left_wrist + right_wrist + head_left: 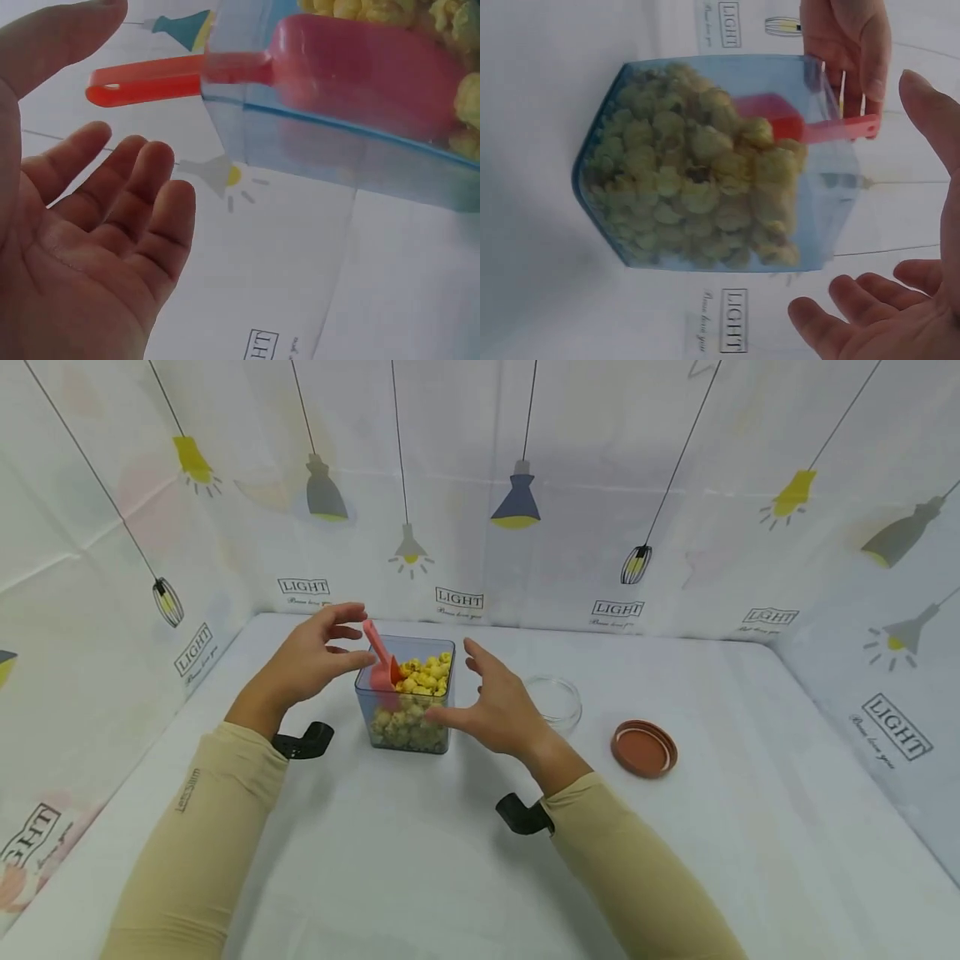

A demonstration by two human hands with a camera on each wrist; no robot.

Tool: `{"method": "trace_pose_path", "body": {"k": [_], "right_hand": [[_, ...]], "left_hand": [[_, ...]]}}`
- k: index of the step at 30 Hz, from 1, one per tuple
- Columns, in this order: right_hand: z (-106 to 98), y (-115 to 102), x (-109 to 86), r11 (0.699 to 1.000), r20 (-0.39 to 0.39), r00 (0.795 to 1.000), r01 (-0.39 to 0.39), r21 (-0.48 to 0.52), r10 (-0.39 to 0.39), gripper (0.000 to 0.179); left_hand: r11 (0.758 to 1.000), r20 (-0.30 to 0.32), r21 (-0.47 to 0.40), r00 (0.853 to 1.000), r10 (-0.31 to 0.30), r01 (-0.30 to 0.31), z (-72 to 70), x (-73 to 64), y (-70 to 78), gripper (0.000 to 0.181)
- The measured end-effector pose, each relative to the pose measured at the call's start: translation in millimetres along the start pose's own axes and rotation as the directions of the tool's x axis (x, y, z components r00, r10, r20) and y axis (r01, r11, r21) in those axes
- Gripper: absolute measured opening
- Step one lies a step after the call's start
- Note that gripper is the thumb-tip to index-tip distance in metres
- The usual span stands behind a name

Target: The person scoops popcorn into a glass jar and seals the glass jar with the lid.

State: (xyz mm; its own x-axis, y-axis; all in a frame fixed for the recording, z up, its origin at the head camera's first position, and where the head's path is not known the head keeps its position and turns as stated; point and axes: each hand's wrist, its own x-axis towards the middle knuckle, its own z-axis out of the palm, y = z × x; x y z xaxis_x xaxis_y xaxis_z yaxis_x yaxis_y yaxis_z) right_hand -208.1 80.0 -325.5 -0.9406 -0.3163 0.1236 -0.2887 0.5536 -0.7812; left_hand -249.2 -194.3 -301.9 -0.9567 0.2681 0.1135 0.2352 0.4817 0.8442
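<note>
A clear bluish square container [367, 706] stands on the white table with yellow popcorn [423, 677] inside. In it leans a pink-red scoop [385, 670], its handle rising above the rim at the left. My left hand [311, 652] hovers at the left of the container, thumb apart from the loosely bent fingers; the left wrist view shows a gap between this hand and the scoop's handle [146, 80]. At the container's right side, my right hand [495, 702] is spread with nothing in its grasp. The right wrist view shows the popcorn [697, 172] through the container wall.
A transparent round jar or dish [555, 702] sits just behind my right hand. Farther right lies a reddish-brown round lid [643, 749]. A white cloth [465, 577] printed with lamps rises behind and beside the table.
</note>
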Motion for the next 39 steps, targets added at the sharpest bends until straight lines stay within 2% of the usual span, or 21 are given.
{"method": "trace_pose_path", "body": {"k": [4,10,16,22,29,39], "right_hand": [[8.3,3.3,9.8,0.999,-0.019,1.000,0.003,0.052,-0.002,0.105],[21.0,13.6,19.4,0.994,-0.030,0.999,0.044,0.103,-0.041,0.107],[28.7,21.2,27.8,0.995,-0.034,0.999,0.009,0.104,-0.005,0.110],[31.8,29.0,34.6,0.984,0.006,0.998,-0.062,0.165,0.062,0.115],[34.4,33.1,39.0,0.970,0.065,0.995,-0.086,0.226,0.073,0.119],[35.5,33.8,40.2,0.976,0.045,0.998,-0.046,0.214,0.038,0.117]], "left_hand": [[0.999,0.029,-0.038,0.999,-0.031,0.032,0.9,7.8,-6.7,0.065],[0.996,0.039,-0.052,0.997,-0.063,0.065,2.5,12.7,-12.6,0.059],[0.996,0.042,-0.069,0.998,-0.053,0.056,2.4,15.6,-14.6,0.056],[0.997,0.062,-0.068,0.997,-0.040,0.044,4.9,18.8,-13.9,0.058],[0.998,0.070,-0.013,0.996,-0.052,0.053,7.4,23.0,-11.6,0.050],[0.989,0.084,0.118,0.991,-0.102,0.092,-1.8,25.3,-0.8,0.040]]}}
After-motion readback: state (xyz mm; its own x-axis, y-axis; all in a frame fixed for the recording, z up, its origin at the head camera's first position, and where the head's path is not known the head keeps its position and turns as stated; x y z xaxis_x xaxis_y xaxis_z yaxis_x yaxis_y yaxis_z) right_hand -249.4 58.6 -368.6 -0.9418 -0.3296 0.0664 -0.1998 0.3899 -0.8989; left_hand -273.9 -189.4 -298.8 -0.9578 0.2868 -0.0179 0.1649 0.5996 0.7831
